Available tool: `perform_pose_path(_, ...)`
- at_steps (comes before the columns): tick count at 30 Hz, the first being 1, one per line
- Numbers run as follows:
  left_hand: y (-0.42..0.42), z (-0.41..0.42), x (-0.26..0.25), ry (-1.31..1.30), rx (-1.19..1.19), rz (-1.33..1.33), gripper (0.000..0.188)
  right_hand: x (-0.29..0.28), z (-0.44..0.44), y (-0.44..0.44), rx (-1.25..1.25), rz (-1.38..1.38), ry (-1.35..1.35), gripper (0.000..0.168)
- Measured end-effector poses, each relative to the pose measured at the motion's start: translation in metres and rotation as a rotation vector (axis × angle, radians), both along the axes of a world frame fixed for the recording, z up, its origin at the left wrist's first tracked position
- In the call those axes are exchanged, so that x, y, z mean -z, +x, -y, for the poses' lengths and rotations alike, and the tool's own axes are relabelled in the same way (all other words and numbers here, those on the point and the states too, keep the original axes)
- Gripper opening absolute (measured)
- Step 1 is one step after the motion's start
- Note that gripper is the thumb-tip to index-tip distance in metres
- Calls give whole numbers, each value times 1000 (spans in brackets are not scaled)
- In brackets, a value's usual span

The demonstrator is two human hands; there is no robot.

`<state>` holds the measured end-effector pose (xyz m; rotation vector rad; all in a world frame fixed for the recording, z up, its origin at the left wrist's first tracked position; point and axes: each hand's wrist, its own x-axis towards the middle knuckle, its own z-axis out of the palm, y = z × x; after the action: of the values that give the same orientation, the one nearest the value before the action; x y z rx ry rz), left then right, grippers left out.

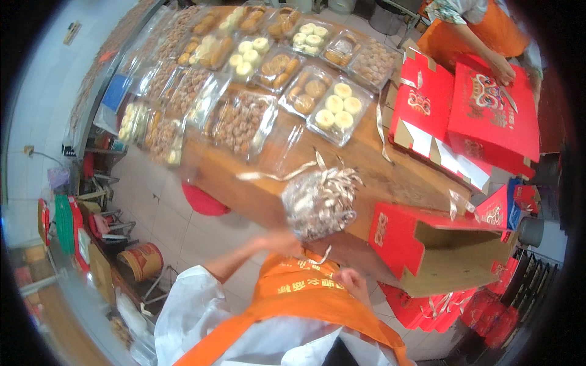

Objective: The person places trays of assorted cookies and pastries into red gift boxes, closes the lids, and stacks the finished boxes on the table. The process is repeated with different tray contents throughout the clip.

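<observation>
My left hand [284, 243], blurred by motion, is at the near table edge, just below a clear plastic bag of ribbons [320, 201]. The bag is bunched, with many pale, shiny ribbon ends sticking out of its top right. A short loose ribbon [324, 257] shows against my orange apron [297, 293], between my hands; whether either one holds it is unclear. My right hand [352, 282] is in front of the apron with its fingers curled. To its right, an open red cardboard gift box [396, 235] lies on its side, its bare brown inside facing me.
Clear plastic trays of pastries [339, 110] and brown balls [240, 121] cover the far left of the wooden table [366, 176]. Across the table, a person's hand [502, 73] rests on a red box [494, 107]. Folded red boxes [425, 306] stand below at right. A red stool [206, 200] sits under the edge.
</observation>
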<state>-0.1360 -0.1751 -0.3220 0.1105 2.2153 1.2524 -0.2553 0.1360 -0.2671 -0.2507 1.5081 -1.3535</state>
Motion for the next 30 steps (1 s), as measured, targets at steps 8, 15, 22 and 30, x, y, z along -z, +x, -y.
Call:
perform_pose_path(8, -235, 277, -4, -420, -1129, -531, 35, 43, 308, -178, 588, -213, 166, 50)
perform_pose_path(15, -270, 288, 21, -380, -952, -353, 38, 66, 362, -263, 405, -20, 115, 62)
perform_pose_path(22, -266, 270, -15, -749, -925, -667, 38, 63, 368, -269, 385, -49, 101, 55)
perform_pose_path(30, -237, 151, -4, -195, -1069, -213, 56, 65, 370, -273, 471, 30, 26, 51)
